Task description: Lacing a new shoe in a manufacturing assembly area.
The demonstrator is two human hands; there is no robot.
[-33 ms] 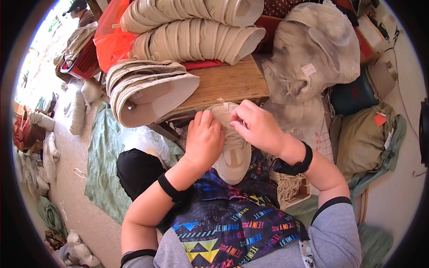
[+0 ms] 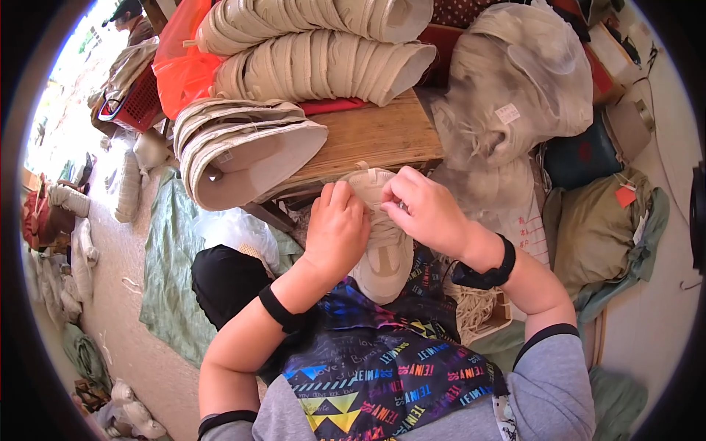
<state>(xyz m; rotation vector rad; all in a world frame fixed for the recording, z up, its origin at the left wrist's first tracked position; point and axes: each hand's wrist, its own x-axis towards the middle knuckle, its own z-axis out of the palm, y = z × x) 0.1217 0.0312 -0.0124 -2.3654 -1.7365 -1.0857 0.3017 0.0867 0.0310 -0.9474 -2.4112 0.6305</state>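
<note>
A beige shoe upper with pale laces across its front stands in my lap against the table's edge, its toe toward me. My left hand is closed at the left side of its opening, fingers curled against the upper. Across from it, my right hand makes a pinch over the right side, by the lacing. Whatever is between those fingertips is too small to make out. Both hands hide part of the eyelets. A patterned dark apron lies under the shoe.
Nested beige shoe uppers lie in rows on the wooden table, with another stack at its left corner. A clear plastic bag bulges at right. Loose laces fill a box by my right side. A green sheet covers floor at left.
</note>
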